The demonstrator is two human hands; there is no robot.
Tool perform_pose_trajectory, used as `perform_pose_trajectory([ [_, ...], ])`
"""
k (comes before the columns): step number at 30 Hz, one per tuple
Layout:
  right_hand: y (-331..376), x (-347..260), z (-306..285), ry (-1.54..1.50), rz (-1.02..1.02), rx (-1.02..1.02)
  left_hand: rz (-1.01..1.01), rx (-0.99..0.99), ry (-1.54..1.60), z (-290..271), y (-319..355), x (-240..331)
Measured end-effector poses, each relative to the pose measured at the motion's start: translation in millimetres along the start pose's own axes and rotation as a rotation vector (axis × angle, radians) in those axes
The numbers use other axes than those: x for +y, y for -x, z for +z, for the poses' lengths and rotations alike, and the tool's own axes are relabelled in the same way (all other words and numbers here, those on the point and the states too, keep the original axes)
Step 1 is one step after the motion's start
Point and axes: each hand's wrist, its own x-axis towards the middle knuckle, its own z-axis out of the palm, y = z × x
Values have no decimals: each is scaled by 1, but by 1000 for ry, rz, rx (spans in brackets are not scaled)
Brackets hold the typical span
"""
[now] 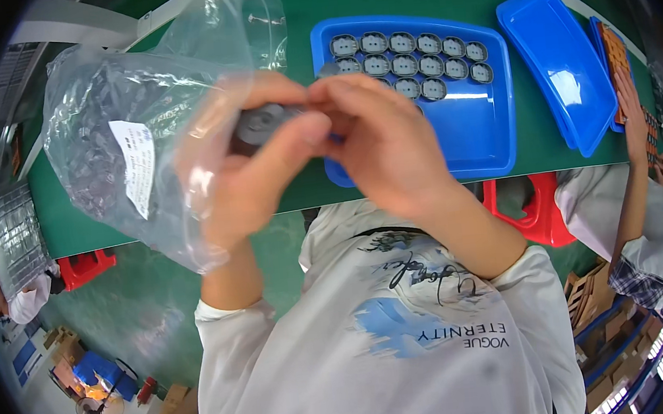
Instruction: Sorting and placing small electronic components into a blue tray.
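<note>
My left hand (236,168) is closed round a dark grey rounded plastic part (260,126), held between thumb and fingers. Against its fingertips my right hand (389,141) has its fingers curled and pressed together; what they pinch, if anything, is hidden, and both hands are slightly blurred. A clear plastic bag (85,95) with a white label and many dark parts inside lies to the left, its film overlapping my left hand and wrist. Behind my right hand a blue tray (472,133) holds rows of similar grey oval parts (402,43).
Blue trays or lids (561,65) lie stacked at the right of the green table (292,3). Beyond them a co-worker's hand (632,110) touches a tray of orange parts (617,60). Red stools (539,211) stand below the table edge. Another person sits far left.
</note>
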Motion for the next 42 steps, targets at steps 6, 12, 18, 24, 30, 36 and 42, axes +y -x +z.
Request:
perform_pose_trajectory([
  [6, 25, -80, -34, 497, -588, 47, -152, 437, -174, -55, -43, -46],
  [12, 14, -104, -29, 1288, -561, 84, -212, 719, -289, -198, -83, -106],
  [18, -30, -69, -20, 2084, -825, -178, -292, 187, -1161, -171, -71, -65],
  [24, -40, -83, -12, 1949, -635, -237, -185, 296, -787, -106, -14, -17],
  [30, -35, -107, -5, 1227, -308, -75, -24, 447, -670, -95, 8, 0],
  [36, -13, -120, -29, 956, -256, -50, 228, -78, -465, -4, 0, 6],
  [42, 62, -112, -60, 1883, -640, 53, 152, -136, -668, 0, 7, -61],
])
